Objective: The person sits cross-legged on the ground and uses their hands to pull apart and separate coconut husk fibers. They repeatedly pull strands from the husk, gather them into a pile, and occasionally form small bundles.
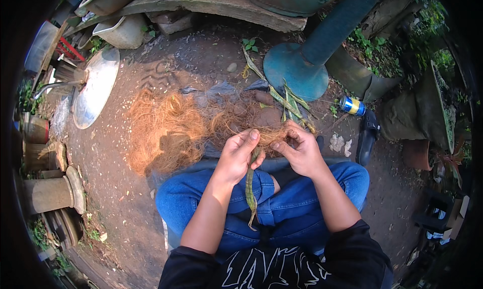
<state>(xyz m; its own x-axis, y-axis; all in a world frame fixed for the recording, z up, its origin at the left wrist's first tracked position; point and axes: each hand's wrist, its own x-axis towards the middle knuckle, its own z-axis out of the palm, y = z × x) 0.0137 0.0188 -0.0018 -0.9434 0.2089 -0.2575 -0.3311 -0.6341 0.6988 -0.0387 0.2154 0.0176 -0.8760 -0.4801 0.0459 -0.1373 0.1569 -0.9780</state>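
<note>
My left hand pinches a strand-wrapped clump of coconut fibre between thumb and fingers. From under that hand a long, mottled green leaf, like a snake plant's, hangs down over my lap. On the clump's other side, my right hand grips its edge with thumb and fingertips. Just beyond lie rounded lumps of brown soil, with loose fibre strewn over them. A big heap of orange-brown coconut fibre rests to the left. The leaf's upper end is hidden by the fibre and fingers.
More long leaves lie beside a round blue-green pedestal base. To the right are a blue and yellow can, with thin line running from it, and a black sandal. A round metal disc stands at left; planters line the back.
</note>
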